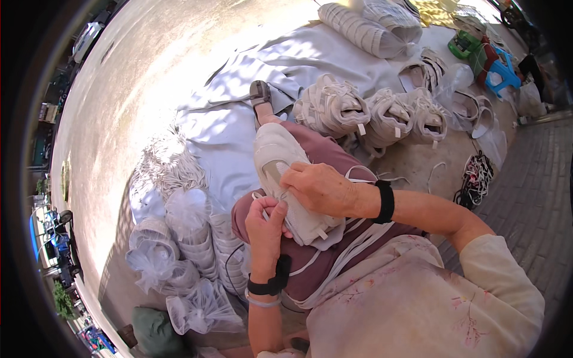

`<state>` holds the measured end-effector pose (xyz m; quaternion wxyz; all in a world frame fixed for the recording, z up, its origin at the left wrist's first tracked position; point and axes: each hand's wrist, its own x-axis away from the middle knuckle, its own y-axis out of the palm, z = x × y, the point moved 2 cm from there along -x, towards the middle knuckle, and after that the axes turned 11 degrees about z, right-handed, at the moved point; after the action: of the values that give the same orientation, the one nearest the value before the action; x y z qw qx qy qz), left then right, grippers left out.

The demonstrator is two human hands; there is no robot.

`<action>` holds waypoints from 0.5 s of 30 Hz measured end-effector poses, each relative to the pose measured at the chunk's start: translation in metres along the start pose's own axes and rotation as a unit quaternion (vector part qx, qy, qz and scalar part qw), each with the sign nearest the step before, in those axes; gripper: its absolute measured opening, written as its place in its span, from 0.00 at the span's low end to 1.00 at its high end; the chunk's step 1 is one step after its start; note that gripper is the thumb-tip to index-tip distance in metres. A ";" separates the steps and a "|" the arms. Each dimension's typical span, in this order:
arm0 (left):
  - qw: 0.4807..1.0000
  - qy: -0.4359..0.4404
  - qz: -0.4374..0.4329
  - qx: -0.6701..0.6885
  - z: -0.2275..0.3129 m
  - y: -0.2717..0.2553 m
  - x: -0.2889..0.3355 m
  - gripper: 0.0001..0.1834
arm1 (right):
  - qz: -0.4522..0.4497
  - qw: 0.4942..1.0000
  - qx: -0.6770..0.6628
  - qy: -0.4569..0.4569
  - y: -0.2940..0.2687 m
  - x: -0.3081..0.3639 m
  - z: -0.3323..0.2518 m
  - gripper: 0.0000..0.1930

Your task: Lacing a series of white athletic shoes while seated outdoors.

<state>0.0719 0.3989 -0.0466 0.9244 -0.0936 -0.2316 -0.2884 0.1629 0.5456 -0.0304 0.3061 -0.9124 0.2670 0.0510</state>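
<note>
From the head view, a pale sneaker point(286, 179) lies across the person's lap, steadied there so both hands can work it. The right hand point(322, 188) presses down over its top, gripping it; the left hand point(265, 224) pinches its near edge (perhaps a lace, too small to tell). More sneakers point(370, 110) sit well apart on the grey sheet point(233, 128), bagged insoles point(185, 238) just beside the knee.

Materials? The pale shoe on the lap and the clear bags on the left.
Pale cream shoe: apparently matte knit or mesh fabric, with a woven-looking surface, though the exact textile is unclear. Clear knotted bags: thin glossy plastic film, translucent, crinkled and glinting in the sun.
</note>
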 end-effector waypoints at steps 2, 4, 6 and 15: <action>0.997 0.053 0.021 -0.052 0.010 0.008 0.007 0.08 | 0.017 1.000 -0.002 0.000 -0.009 -0.001 0.009 0.05; 0.988 0.102 0.044 -0.103 0.013 0.008 0.007 0.08 | 0.031 0.999 -0.006 0.002 -0.016 0.003 0.011 0.06; 0.936 0.256 0.012 -0.242 0.013 0.003 -0.001 0.10 | 0.010 0.999 -0.015 0.039 -0.020 0.007 0.011 0.07; 0.832 0.333 -0.042 -0.441 0.034 0.016 0.005 0.05 | 0.050 0.999 -0.005 0.005 -0.027 0.014 0.006 0.06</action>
<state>0.0717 0.4197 -0.0147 0.7931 -0.3799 0.2389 -0.4119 0.1895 0.5606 -0.0249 0.2976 -0.8994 0.3141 0.0626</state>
